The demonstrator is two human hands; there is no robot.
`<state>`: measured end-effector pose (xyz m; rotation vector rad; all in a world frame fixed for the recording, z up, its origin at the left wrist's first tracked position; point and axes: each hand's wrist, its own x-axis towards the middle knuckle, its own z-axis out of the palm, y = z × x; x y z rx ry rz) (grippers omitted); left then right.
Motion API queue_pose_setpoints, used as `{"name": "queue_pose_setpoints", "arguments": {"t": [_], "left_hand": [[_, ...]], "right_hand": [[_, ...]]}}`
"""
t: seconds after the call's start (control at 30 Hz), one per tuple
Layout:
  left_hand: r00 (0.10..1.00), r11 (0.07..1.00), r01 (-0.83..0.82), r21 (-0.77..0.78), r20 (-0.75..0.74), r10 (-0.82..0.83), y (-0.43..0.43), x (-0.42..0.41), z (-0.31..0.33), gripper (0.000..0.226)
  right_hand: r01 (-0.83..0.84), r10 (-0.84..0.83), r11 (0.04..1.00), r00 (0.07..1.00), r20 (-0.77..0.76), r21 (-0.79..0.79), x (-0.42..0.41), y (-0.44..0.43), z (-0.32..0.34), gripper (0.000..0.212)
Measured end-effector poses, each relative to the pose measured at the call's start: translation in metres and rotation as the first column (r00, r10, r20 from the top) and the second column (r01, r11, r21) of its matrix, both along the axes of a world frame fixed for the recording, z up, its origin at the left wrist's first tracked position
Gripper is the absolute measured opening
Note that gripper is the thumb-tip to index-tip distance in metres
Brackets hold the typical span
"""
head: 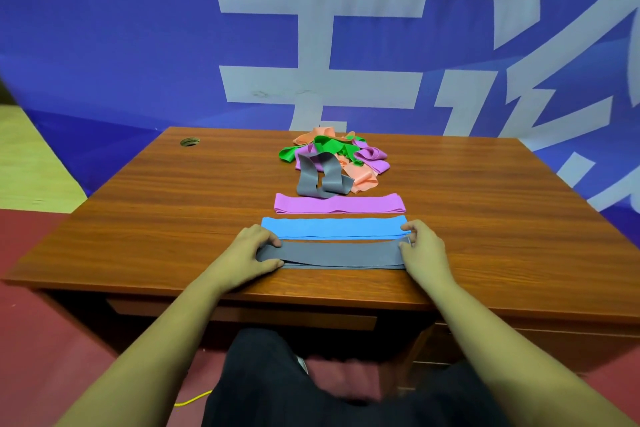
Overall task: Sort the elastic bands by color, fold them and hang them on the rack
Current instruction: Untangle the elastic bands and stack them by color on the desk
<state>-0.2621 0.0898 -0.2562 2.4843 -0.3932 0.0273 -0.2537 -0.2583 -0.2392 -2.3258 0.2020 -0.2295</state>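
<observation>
Head view: left hand (252, 253) and right hand (423, 250) each pinch an end of the folded grey band (341, 255), on the counter (166, 218) just nearer than the blue band (332, 228). Beyond it: 1 folded purple band (339, 203), then a tangled pile (334, 161). 3 folded, none hung; no rack shows.

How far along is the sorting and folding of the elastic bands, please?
Done: a purple band and a blue band lie folded flat on the desk. In hand: the left hand and right hand hold the ends of a grey band. Left: the tangled pile behind; nothing is hung, and no rack is in view.
</observation>
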Motion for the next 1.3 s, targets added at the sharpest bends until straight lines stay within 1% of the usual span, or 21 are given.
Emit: {"name": "queue_pose_setpoints", "arguments": {"t": [0.13,0.23,0.33,0.47,0.53,0.6,0.67,0.73,0.8,0.9,1.03,1.2,1.3], "left_hand": [[0.998,1.0,-0.025,0.01,0.054,0.024,0.0,-0.003,-0.003,0.031],[0.994,0.997,-0.074,-0.003,0.075,0.074,0.002,-0.006,-0.008,0.032],[0.989,0.994,-0.109,-0.01,0.096,0.11,0.002,-0.01,-0.012,0.033],[0.975,0.99,-0.134,-0.032,0.172,0.138,-0.001,-0.016,-0.008,0.023],[0.966,0.986,-0.145,-0.082,0.204,0.159,-0.006,-0.013,0.0,0.016],[0.964,0.984,-0.143,-0.107,0.21,0.162,-0.014,-0.004,0.012,0.013],[0.966,0.988,-0.124,-0.088,0.218,0.14,-0.025,0.012,0.024,0.025],[0.968,0.989,-0.131,-0.068,0.206,0.143,-0.037,0.034,0.034,0.022],[0.967,0.987,-0.152,-0.041,0.2,0.158,-0.05,0.059,0.041,0.02],[0.971,0.984,-0.176,-0.016,0.162,0.176,-0.067,0.097,0.048,0.022],[0.968,0.971,-0.234,-0.059,0.084,0.238,-0.084,0.142,0.046,0.024],[0.956,0.95,-0.293,-0.111,-0.034,0.291,-0.101,0.181,0.03,0.028],[0.957,0.951,-0.285,-0.122,-0.096,0.275,-0.107,0.194,0.019,0.035]], "right_hand": [[0.025,-0.023,1.0,0.996,0.085,-0.014,-0.003,0.003,-0.004,0.028],[0.033,-0.019,0.991,0.994,0.109,-0.131,-0.001,0.002,-0.012,0.024],[0.047,-0.023,0.971,0.994,0.103,-0.235,-0.006,-0.001,-0.02,0.012],[0.042,-0.007,0.956,0.992,0.123,-0.289,-0.009,-0.001,-0.016,0.015],[0.017,0.019,0.962,0.991,0.129,-0.273,-0.002,0.002,-0.007,0.017],[-0.036,0.069,0.971,0.989,0.132,-0.237,0.011,0.009,0.007,0.019],[-0.102,0.134,0.97,0.982,0.134,-0.223,0.028,0.02,0.024,0.021],[-0.161,0.191,0.961,0.975,0.117,-0.223,0.049,0.031,0.038,0.024],[-0.182,0.207,0.956,0.974,0.089,-0.231,0.072,0.042,0.049,0.027],[-0.207,0.219,0.954,0.975,0.032,-0.215,0.104,0.057,0.055,0.031],[-0.271,0.265,0.948,0.963,-0.054,-0.168,0.139,0.075,0.044,0.031],[-0.29,0.281,0.952,0.955,-0.097,-0.093,0.17,0.089,0.016,0.012],[-0.193,0.197,0.98,0.976,-0.092,0.05,0.183,0.09,0.006,0.012]]}}
